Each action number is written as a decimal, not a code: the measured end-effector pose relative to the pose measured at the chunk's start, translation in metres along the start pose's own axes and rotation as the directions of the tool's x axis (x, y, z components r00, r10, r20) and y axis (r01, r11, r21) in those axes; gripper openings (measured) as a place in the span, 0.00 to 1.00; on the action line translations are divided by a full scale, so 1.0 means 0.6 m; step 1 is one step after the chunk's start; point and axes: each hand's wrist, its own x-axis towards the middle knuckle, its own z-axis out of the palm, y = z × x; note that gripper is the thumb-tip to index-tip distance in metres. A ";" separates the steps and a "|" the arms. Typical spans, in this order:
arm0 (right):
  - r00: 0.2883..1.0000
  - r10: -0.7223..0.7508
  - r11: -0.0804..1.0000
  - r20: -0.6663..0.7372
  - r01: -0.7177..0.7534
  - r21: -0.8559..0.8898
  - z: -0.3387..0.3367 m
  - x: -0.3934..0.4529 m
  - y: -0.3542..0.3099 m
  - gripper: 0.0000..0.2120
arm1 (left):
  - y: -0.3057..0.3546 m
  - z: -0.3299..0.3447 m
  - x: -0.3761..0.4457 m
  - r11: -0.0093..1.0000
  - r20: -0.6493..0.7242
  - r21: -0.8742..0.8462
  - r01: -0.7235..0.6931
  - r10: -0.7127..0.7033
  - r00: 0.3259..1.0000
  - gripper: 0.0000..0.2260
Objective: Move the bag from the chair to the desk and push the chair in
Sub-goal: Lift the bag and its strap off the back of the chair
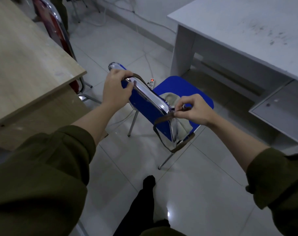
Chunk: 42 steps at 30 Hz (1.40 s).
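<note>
I'm looking down into what I take for a plain office or classroom: a white desk (pixel 247 31) with an open cubby at its right end, a wood-topped desk (pixel 25 57) to the left, chrome-framed chairs in blue (pixel 179 87) and red (pixel 54 28), a glossy tiled floor (pixel 196 193), and a power strip (pixel 151 82) trailing cables (pixel 144 23) along the wall.

The blue chair (pixel 177 87) stands on the pale tiled floor (pixel 196 184); a beige bag (pixel 172 99) lies on its seat; a power strip (pixel 151 82) rests on the tiles beyond.
</note>
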 end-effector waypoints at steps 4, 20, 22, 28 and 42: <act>0.988 0.117 0.986 0.100 -0.103 -0.129 -0.011 0.007 0.015 0.04 | -0.005 0.012 0.014 0.999 0.024 0.034 0.018 -0.019 1.000 0.14; 0.996 0.028 0.994 0.090 -0.018 -0.108 0.033 0.255 -0.025 0.22 | -0.081 -0.004 0.117 0.989 0.179 0.133 -0.062 0.037 0.983 0.11; 0.977 0.060 0.995 0.206 -0.043 -0.085 0.044 0.283 -0.028 0.22 | -0.092 -0.015 0.139 0.980 0.235 0.169 -0.102 0.061 0.970 0.12; 0.976 0.086 0.996 0.201 -0.089 0.005 0.060 0.346 -0.016 0.11 | -0.108 -0.035 0.214 0.983 0.455 0.123 -0.138 0.068 0.888 0.09; 0.970 0.232 0.954 -0.074 -0.212 0.213 0.000 0.363 0.078 0.15 | -0.111 0.104 0.353 0.968 0.813 0.184 -0.169 -0.054 0.579 0.14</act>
